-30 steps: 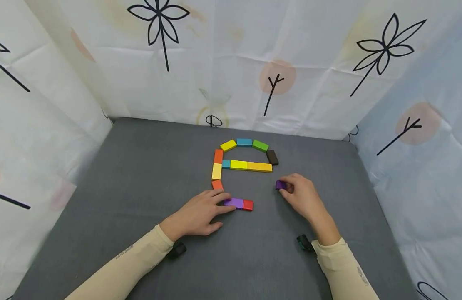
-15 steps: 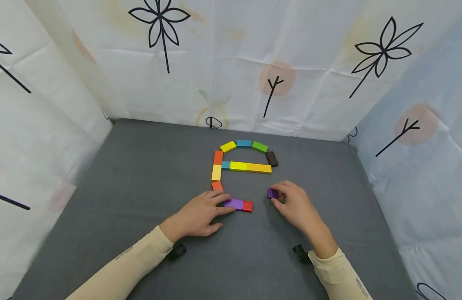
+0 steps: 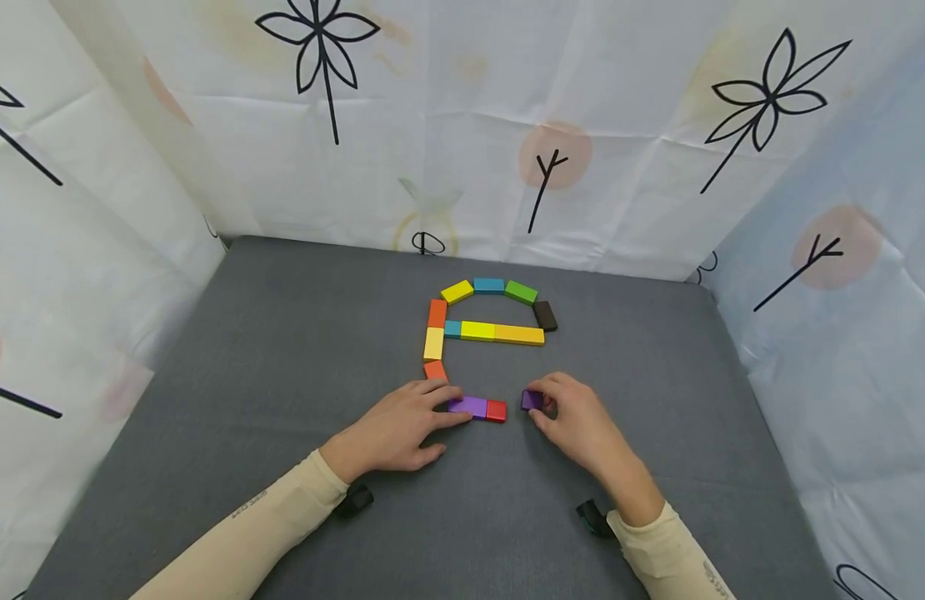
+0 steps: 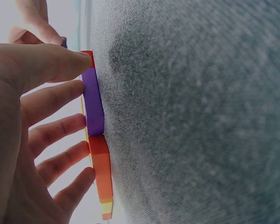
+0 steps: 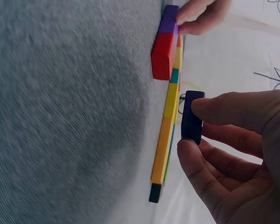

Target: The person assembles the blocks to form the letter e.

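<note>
My right hand (image 3: 578, 421) pinches a small dark purple block (image 3: 531, 400) between thumb and fingers. That block is just right of a red block (image 3: 496, 411), with a narrow gap between them; the right wrist view shows it raised off the cloth (image 5: 192, 116). My left hand (image 3: 398, 427) lies with fingers spread, fingertips on a lighter purple block (image 3: 473, 407) that butts against the red one. Part of the row under the left hand is hidden, including much of an orange block (image 4: 101, 163) seen in the left wrist view.
Further up, coloured blocks form a loop: yellow (image 3: 457, 291), blue (image 3: 488, 286), green (image 3: 521, 291) and dark brown (image 3: 545, 316), closed below by a bar ending in a yellow-orange block (image 3: 518, 334). Grey cloth (image 3: 297, 333) covers the table; patterned white curtains (image 3: 462, 167) surround it.
My right hand has moved left and toward me, carrying the dark purple block from beside the loop to near the red block's right end. The left hand has stayed put.
</note>
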`<state>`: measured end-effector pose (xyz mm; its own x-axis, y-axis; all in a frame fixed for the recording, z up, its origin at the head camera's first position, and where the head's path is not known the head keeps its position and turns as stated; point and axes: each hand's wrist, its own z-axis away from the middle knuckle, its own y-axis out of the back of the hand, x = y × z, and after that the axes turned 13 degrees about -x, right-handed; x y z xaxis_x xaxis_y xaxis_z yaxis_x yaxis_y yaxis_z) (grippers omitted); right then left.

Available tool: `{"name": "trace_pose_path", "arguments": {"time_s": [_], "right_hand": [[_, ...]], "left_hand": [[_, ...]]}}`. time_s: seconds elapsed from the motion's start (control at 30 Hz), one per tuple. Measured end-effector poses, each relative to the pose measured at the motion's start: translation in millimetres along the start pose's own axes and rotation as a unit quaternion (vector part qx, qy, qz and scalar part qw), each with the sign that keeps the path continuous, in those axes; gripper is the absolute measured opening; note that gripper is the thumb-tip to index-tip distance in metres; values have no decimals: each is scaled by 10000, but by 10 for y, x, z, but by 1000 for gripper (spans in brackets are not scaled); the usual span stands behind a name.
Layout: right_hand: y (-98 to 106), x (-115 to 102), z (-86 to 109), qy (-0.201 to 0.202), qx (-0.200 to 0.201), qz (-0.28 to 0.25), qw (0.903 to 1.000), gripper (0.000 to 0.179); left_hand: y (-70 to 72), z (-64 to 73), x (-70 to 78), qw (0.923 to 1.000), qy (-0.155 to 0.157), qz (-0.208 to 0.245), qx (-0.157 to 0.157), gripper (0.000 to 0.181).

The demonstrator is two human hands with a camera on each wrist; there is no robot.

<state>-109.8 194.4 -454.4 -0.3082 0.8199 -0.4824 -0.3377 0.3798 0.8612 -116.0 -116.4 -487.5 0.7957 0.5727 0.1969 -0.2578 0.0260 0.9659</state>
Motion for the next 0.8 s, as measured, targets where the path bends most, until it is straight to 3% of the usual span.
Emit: {"name": "trace_pose_path", "arguments": {"time_s": [0.8], "right_hand": [[-244, -17, -71, 101, -151, -88, 9998, 31]], "left_hand": [[-1, 7, 1, 9999, -59, -45, 143, 53]]}}
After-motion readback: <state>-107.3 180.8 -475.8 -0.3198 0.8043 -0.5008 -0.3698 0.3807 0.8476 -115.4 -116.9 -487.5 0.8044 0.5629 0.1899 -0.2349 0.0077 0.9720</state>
